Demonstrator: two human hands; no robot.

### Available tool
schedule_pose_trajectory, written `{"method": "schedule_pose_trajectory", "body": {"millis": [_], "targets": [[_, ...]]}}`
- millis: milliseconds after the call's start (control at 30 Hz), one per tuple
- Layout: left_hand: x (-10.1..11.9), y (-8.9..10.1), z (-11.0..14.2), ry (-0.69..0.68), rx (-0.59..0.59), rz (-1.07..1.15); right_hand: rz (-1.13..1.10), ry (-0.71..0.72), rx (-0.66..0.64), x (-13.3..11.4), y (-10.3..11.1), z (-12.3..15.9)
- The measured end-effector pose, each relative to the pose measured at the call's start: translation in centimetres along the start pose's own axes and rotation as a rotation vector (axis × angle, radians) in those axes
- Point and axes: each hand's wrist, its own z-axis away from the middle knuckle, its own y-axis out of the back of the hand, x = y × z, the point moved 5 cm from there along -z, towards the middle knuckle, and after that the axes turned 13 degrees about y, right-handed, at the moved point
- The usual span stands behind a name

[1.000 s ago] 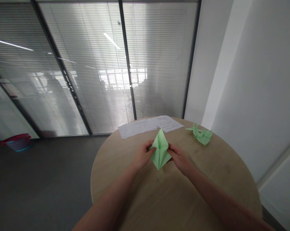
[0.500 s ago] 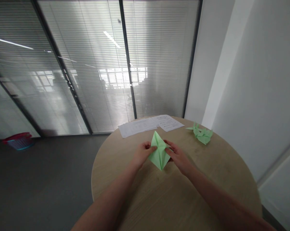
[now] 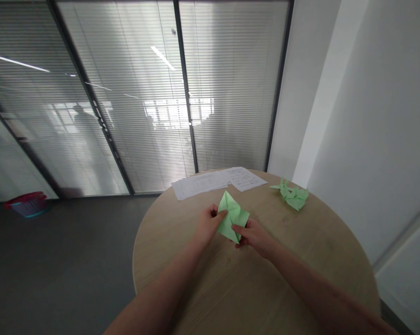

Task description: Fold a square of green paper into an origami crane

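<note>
A folded green paper [image 3: 232, 215], kite-shaped, is held just above the round wooden table [image 3: 300, 260]. My left hand [image 3: 208, 225] pinches its left edge with thumb and fingers closed. My right hand [image 3: 253, 236] grips the lower tip of the paper from below, fingers curled around it. The paper's upper point leans toward the far side of the table.
Finished green folded paper figures [image 3: 291, 195] lie at the table's far right. White printed sheets [image 3: 216, 181] lie along the far edge. Glass partitions with blinds stand behind. A red and blue basket [image 3: 27, 204] sits on the dark floor at left.
My right hand slid from the paper's right side down to its lower tip. The paper tilted and shifted slightly left. My left hand kept its pinch.
</note>
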Motion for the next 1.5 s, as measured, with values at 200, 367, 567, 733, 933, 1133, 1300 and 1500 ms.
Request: {"method": "schedule_pose_trajectory", "body": {"millis": [200,367,567,733,933,1133,1300,1500], "targets": [[0.5,-0.1,0.2,-0.049,-0.047,-0.070,0.062,0.000,-0.001,-0.5,0.6,0.0],[1.9,0.8,0.7,-0.152,0.011,-0.090,0.144,-0.007,-0.077,-0.7,0.8,0.2],[2.7,1.4,0.7,-0.179,-0.073,-0.025,0.175,-0.055,-0.178,-0.7,0.6,0.6],[2.2,2.0,0.3,-0.053,-0.029,0.136,0.122,-0.112,-0.218,-0.5,0.6,0.8],[2.0,2.3,0.0,-0.010,-0.030,0.297,0.089,-0.083,-0.198,-0.8,0.8,0.6],[2.3,2.5,-0.2,-0.064,0.016,0.196,0.081,-0.108,-0.206,-0.6,0.8,0.8],[3.3,2.9,0.2,-0.201,-0.027,0.072,0.036,-0.105,-0.182,-0.5,1.0,0.7],[2.9,2.6,0.3,-0.167,-0.157,0.017,0.022,-0.086,-0.182,-0.5,1.2,0.5]]}}
